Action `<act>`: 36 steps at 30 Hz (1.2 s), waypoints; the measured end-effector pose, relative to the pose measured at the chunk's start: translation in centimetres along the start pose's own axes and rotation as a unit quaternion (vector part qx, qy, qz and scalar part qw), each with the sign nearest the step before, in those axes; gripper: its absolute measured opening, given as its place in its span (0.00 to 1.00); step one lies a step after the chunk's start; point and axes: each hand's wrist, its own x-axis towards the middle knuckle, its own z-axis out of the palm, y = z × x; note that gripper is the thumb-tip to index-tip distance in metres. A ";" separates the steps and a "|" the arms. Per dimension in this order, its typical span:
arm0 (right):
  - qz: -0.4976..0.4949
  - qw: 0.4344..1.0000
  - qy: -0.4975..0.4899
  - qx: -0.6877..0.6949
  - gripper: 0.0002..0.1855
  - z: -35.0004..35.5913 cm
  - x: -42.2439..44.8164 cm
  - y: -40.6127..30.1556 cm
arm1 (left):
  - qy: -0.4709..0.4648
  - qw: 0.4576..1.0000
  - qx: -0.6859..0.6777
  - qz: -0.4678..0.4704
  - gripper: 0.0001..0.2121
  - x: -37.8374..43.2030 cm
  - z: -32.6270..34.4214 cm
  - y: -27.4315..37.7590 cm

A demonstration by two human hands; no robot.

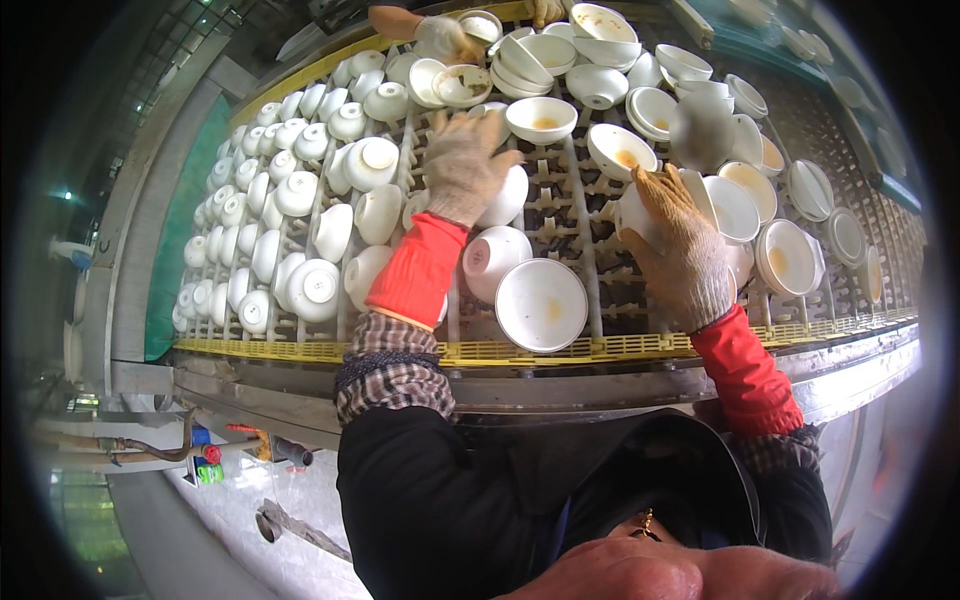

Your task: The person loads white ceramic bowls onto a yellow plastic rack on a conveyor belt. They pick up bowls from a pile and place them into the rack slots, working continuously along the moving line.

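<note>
My left hand (466, 165), in a knit work glove with a red sleeve, reaches over the pegged conveyor belt (551, 225) and touches white bowls around it; its grip is partly hidden. Just beneath its palm side, a white bowl (508, 196) leans on the pegs. My right hand (671, 240), gloved too, lies against a white bowl (636, 214), its thumb and fingers around the side. Between the hands, a bowl with yellow residue (626, 152) faces up. Nearest my body, another stained bowl (541, 305) stands tilted beside a bowl showing its base (495, 262).
Rows of tilted bowls (296, 193) fill the belt's left part. Stacked dirty bowls (551, 56) stand at the far side, where a co-worker's gloved hand (448, 39) touches bowls. A yellow guard strip (525, 352) and metal ledge (540, 394) border the near side.
</note>
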 end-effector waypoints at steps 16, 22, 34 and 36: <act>0.025 0.993 -0.046 0.110 0.39 -2.7 -2.7 1.5 | 0.096 0.912 -0.222 -0.332 0.20 3.6 2.6 -3.9; -0.042 0.991 -0.001 0.125 0.37 -3.1 -2.6 2.3 | 0.022 0.928 0.147 -0.342 0.25 -3.2 -3.4 -8.2; -0.001 0.993 -0.108 -0.043 0.26 -3.9 -0.8 11.8 | -0.351 0.919 -0.114 0.137 0.44 -7.1 -11.7 15.7; 0.035 0.984 -0.168 -0.039 0.20 -4.2 -0.6 12.0 | -0.343 0.927 -0.122 0.086 0.43 -8.1 -11.8 15.8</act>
